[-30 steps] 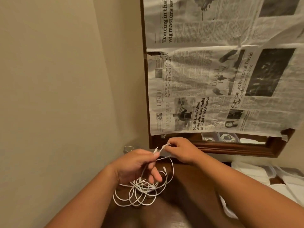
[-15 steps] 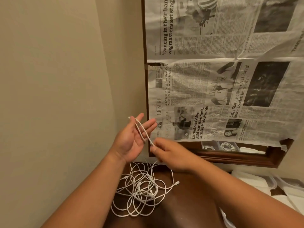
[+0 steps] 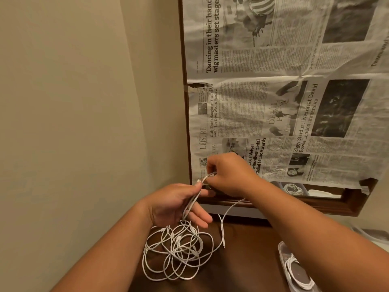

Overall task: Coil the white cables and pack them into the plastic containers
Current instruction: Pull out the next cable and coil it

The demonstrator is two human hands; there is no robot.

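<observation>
**A:** How far along is it, starting at the bottom of the frame?

**B:** Early, I'd say. At lower centre a loose tangle of white cables (image 3: 179, 256) lies on the dark wooden tabletop (image 3: 248, 260), none of it coiled. At lower right, a clear plastic container (image 3: 281, 249) already has a coiled cable (image 3: 293, 264) inside, so at least one looks packed.

**A:** And the hands?

**B:** Just above the tangle, the left hand (image 3: 179, 205) has its fingers curled round the white cable (image 3: 192, 202), with the tip pinched at the top. The right hand (image 3: 229, 175), a little higher and touching the left, pinches the same cable near that tip. One strand drops from the right hand to a free connector hanging near the tangle.

**A:** So a coil is starting?

**B:** That's my reading. No finished loops show round the left hand yet.

**A:** Further back?

**B:** A wooden mirror frame (image 3: 273, 204) stands against the wall, mostly covered with newspaper (image 3: 273, 102). The uncovered strip (image 3: 324, 192) reflects what looks like another container with a coil, right of centre.

**A:** What's left?

**B:** Finishing this coil, packing it, then working through the tangle. I can't count the cables in it.
</observation>
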